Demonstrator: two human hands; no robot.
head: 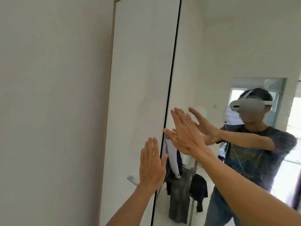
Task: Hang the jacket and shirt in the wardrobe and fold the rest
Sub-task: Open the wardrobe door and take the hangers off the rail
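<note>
Both your palms flat on the wardrobe doors, fingers spread, gripping nothing.
Left hand (152, 165) on the white door (138, 79), right hand (184, 132) on the mirror door (203, 54). Clothes (180, 185) appear only as a reflection, between your hands.

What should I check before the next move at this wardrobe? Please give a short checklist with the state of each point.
1. Left hand empty, flat on the white door panel: ok.
2. Right hand empty, open against the mirror door: ok.
3. Wardrobe open for hanging: not ok, both doors look closed.
4. Handle located: cannot tell, none is clearly visible.
5. Clothes ready: ok, the clothes show in the reflection, draped on a rack behind the person.
6. Jacket and shirt identified among them: cannot tell.
</note>
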